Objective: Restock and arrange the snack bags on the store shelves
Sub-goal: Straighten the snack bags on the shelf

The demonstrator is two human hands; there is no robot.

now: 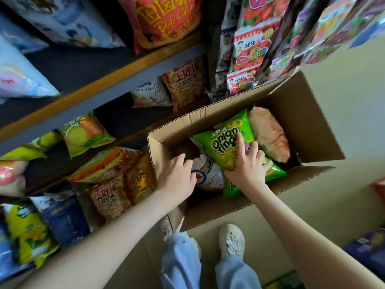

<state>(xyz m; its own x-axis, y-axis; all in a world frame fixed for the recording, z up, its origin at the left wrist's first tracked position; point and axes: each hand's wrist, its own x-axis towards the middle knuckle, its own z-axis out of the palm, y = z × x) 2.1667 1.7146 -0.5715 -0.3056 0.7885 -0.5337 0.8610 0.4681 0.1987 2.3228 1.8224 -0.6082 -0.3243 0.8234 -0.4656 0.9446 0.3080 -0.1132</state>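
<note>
Shelves (100, 80) crowded with snack bags fill the left of the frame, and strips of candy packs (248, 51) hang at the upper right. An open cardboard box (302, 126) sits on the floor at centre right, its left wall just beside the lower shelf. Inside it a green onion rings bag (220, 147) lies over a white bag (208, 174), with a pale orange bag (268, 134) behind. The right grip (248, 163) is released, its fingers spread flat on the green bag. The left grip (177, 176) rests bent on the white bag; I cannot tell whether it clasps it.
</note>
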